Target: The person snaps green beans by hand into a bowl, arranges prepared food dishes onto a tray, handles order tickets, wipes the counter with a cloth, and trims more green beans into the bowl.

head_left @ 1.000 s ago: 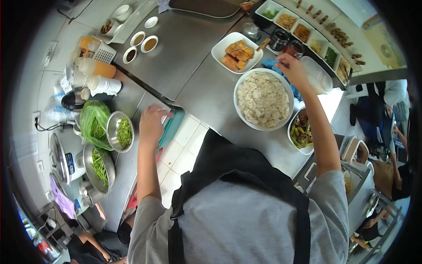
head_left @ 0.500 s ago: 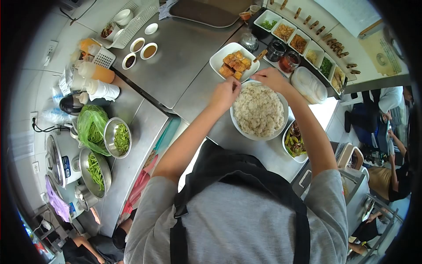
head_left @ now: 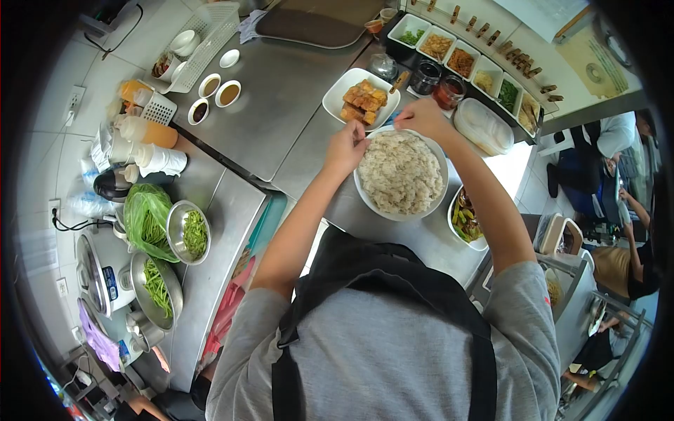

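Note:
A white bowl (head_left: 390,213) heaped with cooked rice (head_left: 400,172) stands on the steel counter in front of me. My left hand (head_left: 347,149) is closed in a pinch at the bowl's upper left rim. At its upper right rim the bent fingers of my right hand (head_left: 424,118) grip the edge; the fingertips are partly hidden. Just beyond both hands sits a white square dish (head_left: 335,105) of golden-brown fried pieces (head_left: 364,100). Under my right forearm, a bowl of greens and dark pieces (head_left: 466,217) is partly covered.
Condiment tubs (head_left: 461,62), lidded jars (head_left: 426,76) and a clear plastic container (head_left: 484,126) line the back right. Small sauce cups (head_left: 228,93) stand left of the dish. Metal bowls of cut green vegetables (head_left: 188,233) occupy the left counter. Other people (head_left: 635,259) are at far right.
My view has shifted slightly, so the counter items appear further left. Both hands stay at the rice bowl's rim, with the right fingers a little more curled.

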Demonstrator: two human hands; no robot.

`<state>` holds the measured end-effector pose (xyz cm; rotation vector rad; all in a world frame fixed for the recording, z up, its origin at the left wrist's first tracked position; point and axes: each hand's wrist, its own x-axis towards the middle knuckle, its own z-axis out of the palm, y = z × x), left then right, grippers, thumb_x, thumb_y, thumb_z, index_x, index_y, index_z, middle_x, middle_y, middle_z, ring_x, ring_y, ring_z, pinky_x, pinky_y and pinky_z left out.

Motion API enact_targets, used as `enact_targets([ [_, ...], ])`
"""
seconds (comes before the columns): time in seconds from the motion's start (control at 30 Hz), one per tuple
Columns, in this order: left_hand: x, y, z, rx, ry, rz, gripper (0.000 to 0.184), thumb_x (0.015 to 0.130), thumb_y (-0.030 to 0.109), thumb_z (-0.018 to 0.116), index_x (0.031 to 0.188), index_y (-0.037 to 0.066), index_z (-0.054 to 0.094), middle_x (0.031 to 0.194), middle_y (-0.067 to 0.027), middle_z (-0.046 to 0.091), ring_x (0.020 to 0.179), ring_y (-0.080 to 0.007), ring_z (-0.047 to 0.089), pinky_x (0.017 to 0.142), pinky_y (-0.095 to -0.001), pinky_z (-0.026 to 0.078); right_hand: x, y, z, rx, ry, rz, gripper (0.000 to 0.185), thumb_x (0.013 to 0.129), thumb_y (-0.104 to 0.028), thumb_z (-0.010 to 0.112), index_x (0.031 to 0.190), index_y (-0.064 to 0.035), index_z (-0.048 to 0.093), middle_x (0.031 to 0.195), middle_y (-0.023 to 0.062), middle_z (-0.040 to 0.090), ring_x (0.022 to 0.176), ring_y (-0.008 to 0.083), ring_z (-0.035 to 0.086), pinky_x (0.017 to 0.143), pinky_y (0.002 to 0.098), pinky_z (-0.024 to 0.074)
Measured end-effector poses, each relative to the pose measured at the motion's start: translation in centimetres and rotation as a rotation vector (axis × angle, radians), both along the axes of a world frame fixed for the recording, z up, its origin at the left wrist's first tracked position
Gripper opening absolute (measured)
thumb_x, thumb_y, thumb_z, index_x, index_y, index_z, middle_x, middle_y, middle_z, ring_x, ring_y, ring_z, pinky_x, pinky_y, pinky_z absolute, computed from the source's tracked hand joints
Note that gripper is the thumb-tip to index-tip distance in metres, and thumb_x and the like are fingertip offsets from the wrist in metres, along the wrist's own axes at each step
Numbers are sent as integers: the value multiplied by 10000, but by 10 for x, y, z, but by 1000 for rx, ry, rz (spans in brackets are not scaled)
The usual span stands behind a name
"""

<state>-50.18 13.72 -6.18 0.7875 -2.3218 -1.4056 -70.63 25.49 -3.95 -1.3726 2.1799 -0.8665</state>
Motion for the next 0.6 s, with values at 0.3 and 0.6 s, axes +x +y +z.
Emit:
enact_targets([
  [0.3,72,22,-27,-121,48,242,180,823,56,619,910,53,461,783,-127,583,693,-244,606,610,-359,473,39,95,-8,32,-23,-375,229,719,-247,747,778,-30,706,770,138,693,709,262,671,672,346,518],
  [0.6,106,88,-16,692,198,528,170,915,76,525,966,121,370,927,-43,483,731,-131,580,481,-271,559,139,130,-15,-135,-99,-751,248,840,-206,667,906,18,586,826,202,662,750,321,651,688,389,502],
])
